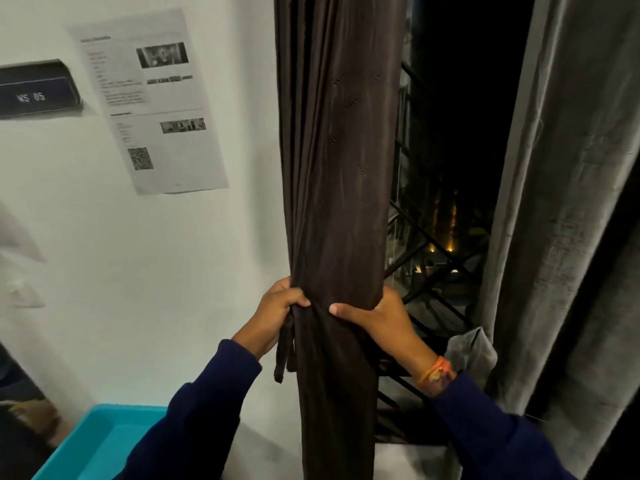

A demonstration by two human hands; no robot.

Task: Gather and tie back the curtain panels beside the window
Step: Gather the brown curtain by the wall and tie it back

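Observation:
A dark brown curtain panel (pixel 341 168) hangs gathered into a thick column left of the window (pixel 450 133). My left hand (pixel 273 315) clasps its left side and holds a dark tie-back strap (pixel 282 355), whose ends dangle below my fist. My right hand (pixel 377 318) wraps around the right side of the bundle at the same height, thumb across the front. A grey curtain panel (pixel 568 202) hangs loose at the right of the window.
A printed sheet (pixel 152 98) and a dark sign (pixel 34 90) are fixed to the white wall at left. A teal plastic bin (pixel 100 441) sits at lower left. Black metal window bars (pixel 429 271) stand behind the brown curtain.

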